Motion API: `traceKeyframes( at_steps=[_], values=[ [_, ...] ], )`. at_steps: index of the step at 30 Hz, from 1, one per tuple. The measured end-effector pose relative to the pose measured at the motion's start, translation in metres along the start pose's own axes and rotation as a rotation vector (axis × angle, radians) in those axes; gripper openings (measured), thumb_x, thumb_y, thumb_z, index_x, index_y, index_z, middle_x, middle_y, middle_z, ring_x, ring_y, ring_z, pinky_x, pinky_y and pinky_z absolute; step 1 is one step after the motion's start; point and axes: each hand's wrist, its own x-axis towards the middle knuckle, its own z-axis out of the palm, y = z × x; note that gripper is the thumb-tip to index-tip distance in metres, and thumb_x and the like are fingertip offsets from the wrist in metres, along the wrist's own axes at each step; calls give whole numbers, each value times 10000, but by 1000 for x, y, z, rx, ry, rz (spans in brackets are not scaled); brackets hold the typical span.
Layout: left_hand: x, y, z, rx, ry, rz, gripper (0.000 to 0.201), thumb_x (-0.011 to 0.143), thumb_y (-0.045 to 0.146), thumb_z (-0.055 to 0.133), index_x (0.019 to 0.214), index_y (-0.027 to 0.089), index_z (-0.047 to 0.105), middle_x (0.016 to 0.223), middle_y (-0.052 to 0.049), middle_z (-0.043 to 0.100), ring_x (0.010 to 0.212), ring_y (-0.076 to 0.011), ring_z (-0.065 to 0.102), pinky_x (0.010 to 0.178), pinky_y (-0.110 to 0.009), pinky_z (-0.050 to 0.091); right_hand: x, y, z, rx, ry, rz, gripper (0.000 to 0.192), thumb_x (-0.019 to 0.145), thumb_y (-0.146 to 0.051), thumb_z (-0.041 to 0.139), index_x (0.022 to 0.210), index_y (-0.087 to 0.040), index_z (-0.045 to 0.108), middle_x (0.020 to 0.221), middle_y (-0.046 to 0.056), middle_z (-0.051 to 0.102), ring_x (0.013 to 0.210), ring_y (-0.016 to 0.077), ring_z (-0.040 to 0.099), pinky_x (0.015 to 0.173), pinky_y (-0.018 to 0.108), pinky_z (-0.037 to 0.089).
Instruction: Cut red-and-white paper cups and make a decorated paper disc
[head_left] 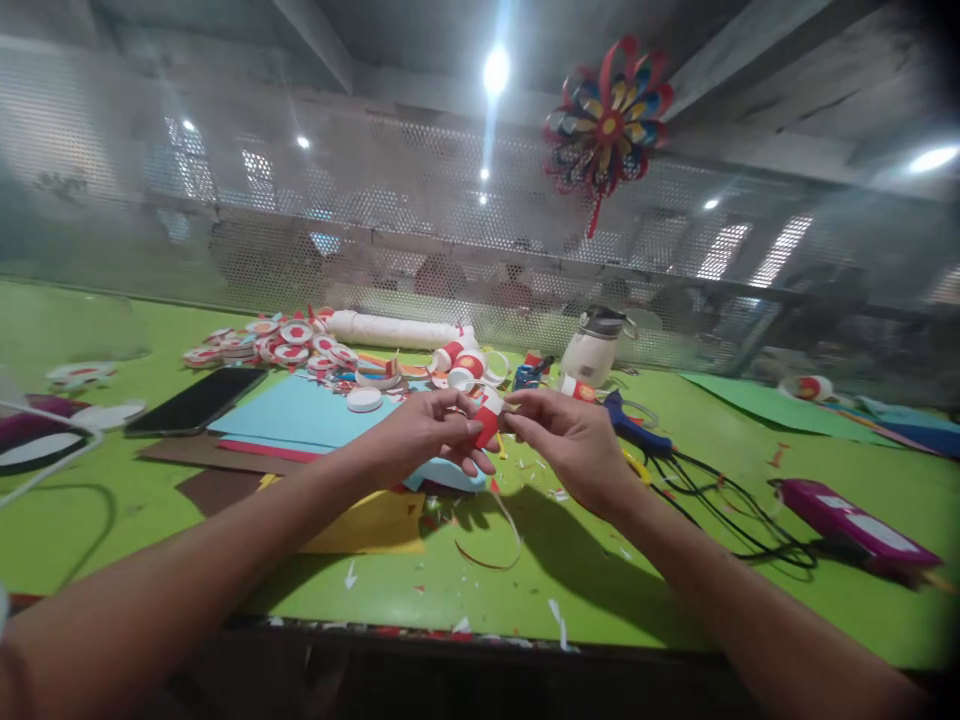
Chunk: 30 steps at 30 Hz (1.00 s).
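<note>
Above the green table, a small red and white paper cup (488, 421) is held between the fingers of my left hand (439, 432). My right hand (571, 437) is closed in a pinch at the cup's right side, where a small yellowish bit shows at the fingertips; what exactly it grips is too small to tell. Below them a thin curled paper strip (516, 555) lies on the table. Light blue paper sheets (300, 410) and yellow paper (367, 528) lie beneath and beside my left forearm. A blue glue gun (636, 428) lies just beyond my right hand.
Several red and white paper discs (292, 340) are heaped behind a black phone (196, 402). More cups (466, 365), a white roll (397, 330) and a white jug (595, 348) stand at the back. Cables run to a purple power strip (855, 525). A paper flower (609, 125) hangs above.
</note>
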Motion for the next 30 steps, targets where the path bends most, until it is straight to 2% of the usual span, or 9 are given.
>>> traceKeyframes(
  at_steps=[3, 7, 12, 21, 26, 30],
  values=[
    [-1, 1, 2, -9, -18, -44, 246, 755, 257, 674, 843, 147, 472, 724, -50, 669, 683, -215, 697, 621, -314, 529, 1, 8, 5, 12, 6, 26, 243, 758, -266, 660, 972, -156, 633, 673, 1, 618, 621, 131, 574, 588, 300, 464],
    [-2, 0, 3, 38, -53, -47, 249, 789, 295, 647, 891, 143, 477, 774, -94, 691, 679, -195, 689, 644, -324, 531, 2, 12, 8, 86, 23, 88, 314, 731, -277, 683, 1009, -159, 595, 634, -28, 587, 563, 109, 534, 554, 280, 440],
    [-5, 1, 4, 99, -102, -7, 286, 781, 339, 663, 907, 145, 495, 740, -65, 680, 656, -171, 674, 609, -297, 519, 2, 16, 10, 114, 4, 141, 335, 714, -285, 702, 999, -142, 599, 627, -28, 578, 557, 102, 514, 549, 271, 419],
    [-3, -1, 7, 232, -47, 21, 267, 805, 390, 624, 818, 146, 514, 736, -53, 680, 603, -146, 660, 524, -249, 480, -2, 11, 16, 181, -10, 232, 261, 709, -346, 709, 876, -156, 644, 585, -10, 604, 506, 107, 516, 512, 274, 412],
    [-4, -1, 4, 200, -64, -51, 238, 841, 375, 585, 836, 148, 510, 751, -59, 688, 597, -132, 658, 512, -225, 464, 1, 8, 9, 120, -46, 240, 232, 733, -383, 684, 747, -152, 674, 616, 4, 610, 533, 96, 486, 530, 263, 387],
    [-5, 2, 7, 242, -108, -111, 254, 845, 392, 574, 883, 146, 523, 755, -62, 689, 561, -119, 646, 463, -197, 426, 3, 6, 4, 148, -99, 295, 279, 729, -424, 678, 666, -154, 651, 566, -21, 550, 520, 87, 437, 520, 255, 346]
  ],
)
